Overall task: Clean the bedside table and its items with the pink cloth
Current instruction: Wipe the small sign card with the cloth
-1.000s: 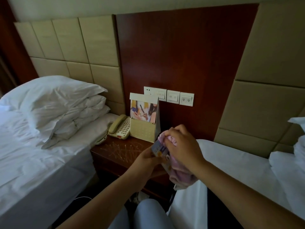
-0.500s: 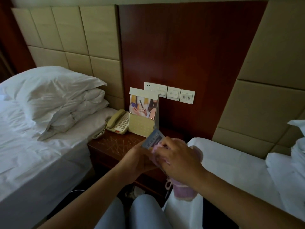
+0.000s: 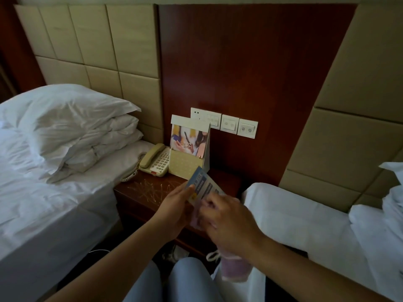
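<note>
We see the left hand [image 3: 176, 211] just below the middle of the frame, thumb and fingers curled round the lower edge of a small blue card [image 3: 201, 186], which it holds tilted above the front of the table [image 3: 139, 198]. The right hand [image 3: 226, 222] sits just to the right of it, fingers curled round the pink cloth [image 3: 234, 270]; the fingertips [image 3: 208, 200] press a fold of the cloth against the lower right part of the card. The rest of the cloth hangs below the wrist at lower centre, with a white loop of cord [image 3: 212, 256] at its left side.

The table is dark wood, set between two beds, with pale scratch marks on its top near the front left. At its back left lies a cream telephone [image 3: 156, 161], its coiled cord [image 3: 129, 176] trailing off the left edge. Just right of the telephone a folded display stand [image 3: 188, 147] stands upright, with a colourful picture on its upper half and a pale patterned panel below. Behind the stand, on the red-brown wall panel [image 3: 250, 73], we see a row of white switch plates [image 3: 229, 125].

At the left of the frame a bed carries a white pillow [image 3: 74, 118] on folded bedding. Another white bed [image 3: 305, 216] fills the lower right. At the bottom centre our pale trouser knees [image 3: 187, 282] show.
</note>
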`<move>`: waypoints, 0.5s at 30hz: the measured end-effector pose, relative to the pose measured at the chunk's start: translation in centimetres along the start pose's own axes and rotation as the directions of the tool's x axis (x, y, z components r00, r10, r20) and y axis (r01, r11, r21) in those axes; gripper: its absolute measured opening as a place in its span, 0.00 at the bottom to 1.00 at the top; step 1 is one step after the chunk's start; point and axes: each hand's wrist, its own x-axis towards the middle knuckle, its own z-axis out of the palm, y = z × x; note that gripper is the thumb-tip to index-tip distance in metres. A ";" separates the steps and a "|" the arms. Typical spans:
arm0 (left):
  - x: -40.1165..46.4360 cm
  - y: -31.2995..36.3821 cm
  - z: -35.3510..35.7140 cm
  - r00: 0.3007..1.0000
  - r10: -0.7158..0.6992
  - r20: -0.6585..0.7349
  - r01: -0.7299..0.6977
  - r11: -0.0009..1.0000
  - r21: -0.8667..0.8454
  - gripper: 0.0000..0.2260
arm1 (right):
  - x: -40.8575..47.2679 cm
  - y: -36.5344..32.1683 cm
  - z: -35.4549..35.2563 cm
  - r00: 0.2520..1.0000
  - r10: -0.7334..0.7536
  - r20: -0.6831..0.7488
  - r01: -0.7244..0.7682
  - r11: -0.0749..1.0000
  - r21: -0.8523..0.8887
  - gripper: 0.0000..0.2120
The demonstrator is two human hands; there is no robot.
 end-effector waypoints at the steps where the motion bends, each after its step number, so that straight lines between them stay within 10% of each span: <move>1: 0.0 0.0 -0.1 1.000 -0.004 -0.003 0.004 1.000 -0.006 0.13 | -0.3 0.0 -0.2 0.999 -0.043 0.016 0.044 0.999 -0.010 0.08; 8: -0.7 -0.6 -0.2 0.997 -0.061 0.055 0.062 0.998 -0.028 0.14 | 1.5 5.8 -1.7 0.959 0.285 0.000 -0.284 0.956 0.067 0.04; 15: -0.3 0.0 -0.5 0.999 -0.019 0.033 0.019 1.000 0.002 0.14 | -0.6 1.8 -0.7 0.995 -0.003 0.105 0.005 1.000 -0.023 0.10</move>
